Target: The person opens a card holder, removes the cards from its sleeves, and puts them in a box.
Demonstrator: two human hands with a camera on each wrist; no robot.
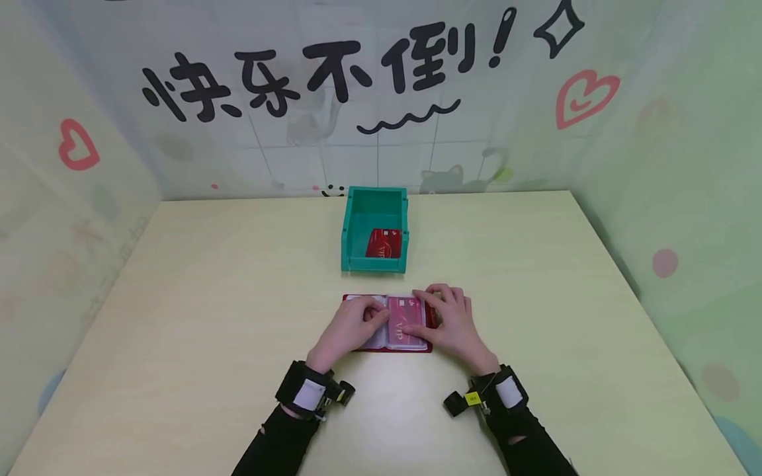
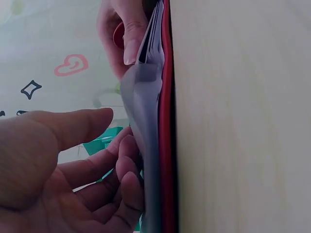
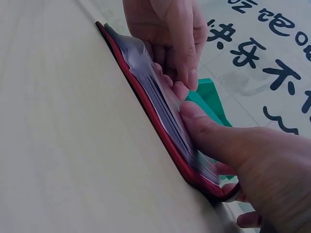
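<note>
A red card holder (image 1: 387,351) with clear plastic sleeves lies spread out on the table. A pink-red VIP card (image 1: 400,316) shows in its right-hand sleeve. My left hand (image 1: 354,325) rests over the left page, its fingers loosely bent against the plastic. In the left wrist view its thumb (image 2: 90,127) stands apart from those fingers. With my right hand (image 1: 454,325) I hold the holder's right side, the thumb on the card's sleeve and the index finger at the top edge. The right wrist view shows the stacked sleeves (image 3: 163,104) side-on; some right fingers are partly hidden.
Behind the card holder stands a teal bin (image 1: 374,266) with red cards (image 1: 383,244) inside. The pale wooden table (image 1: 238,264) meets a printed backdrop (image 1: 381,158) at the back and both sides. Each wrist wears a strapped camera.
</note>
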